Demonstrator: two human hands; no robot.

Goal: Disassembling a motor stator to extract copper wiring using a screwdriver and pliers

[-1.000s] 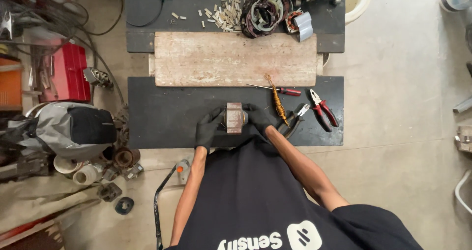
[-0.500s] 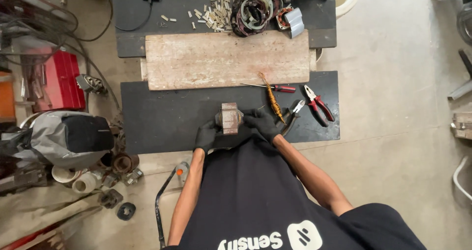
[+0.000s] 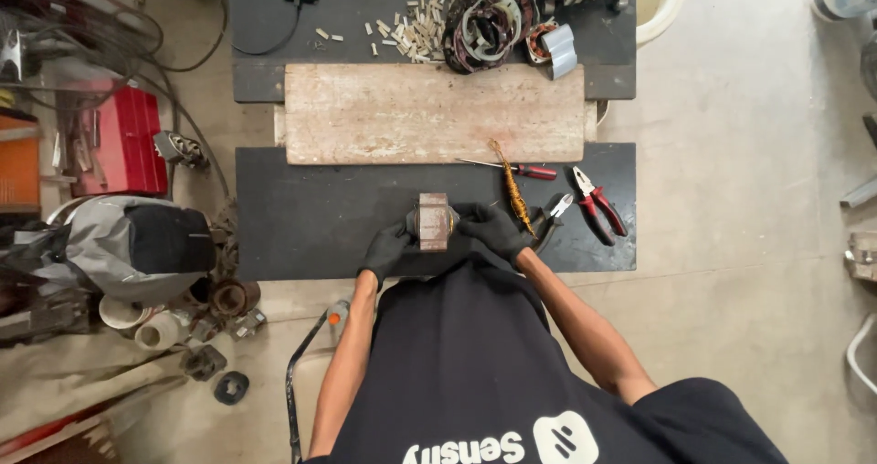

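Both my hands wear black gloves and grip a small brown metal motor core over the black mat. My left hand holds its left side, my right hand its right side. The core stands upright between them, just above the mat's near edge. A twisted bundle of copper wire lies just right of my right hand.
A worn wooden board lies beyond the mat. Red-handled screwdriver, red pliers and dark cutters rest at the right. Coiled windings and small chips lie at the back. A red case and clutter fill the left floor.
The view has shifted slightly. My hands keep hold of the motor core in nearly the same spot on the mat.
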